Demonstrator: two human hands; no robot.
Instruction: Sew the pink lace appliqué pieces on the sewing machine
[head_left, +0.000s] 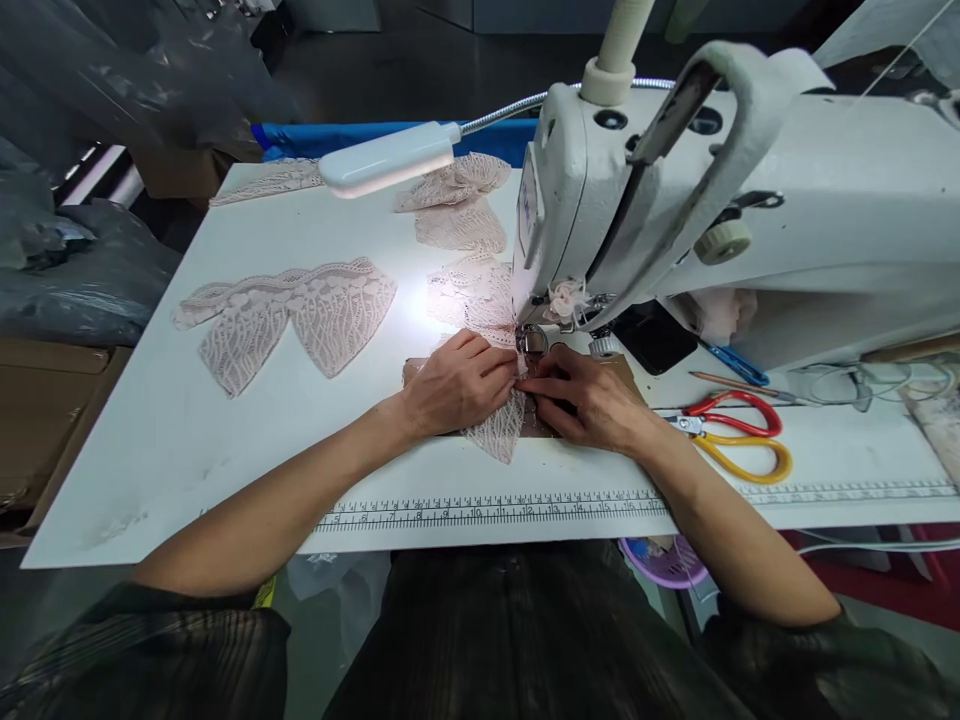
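Note:
A pale pink lace piece (496,430) lies under the needle area of a white sewing machine (562,190), its pointed end toward me. My left hand (469,385) rests on the lace with its fingers bent and pressed together at the presser foot (534,340). From the other side, my right hand (581,395) pinches the lace edge close to the foot, fingertips nearly meeting the left ones. More lace (472,290) stretches behind the foot under the lamp's light. The exact grip under the fingers is partly hidden.
Another lace piece (300,310) lies left, with more lace (461,200) at the back. Scissors (739,435) with red and yellow handles, a dark phone (656,335) and a pencil (739,385) lie right. A white lamp (390,158) overhangs the table. A printed ruler (480,512) runs along the front edge.

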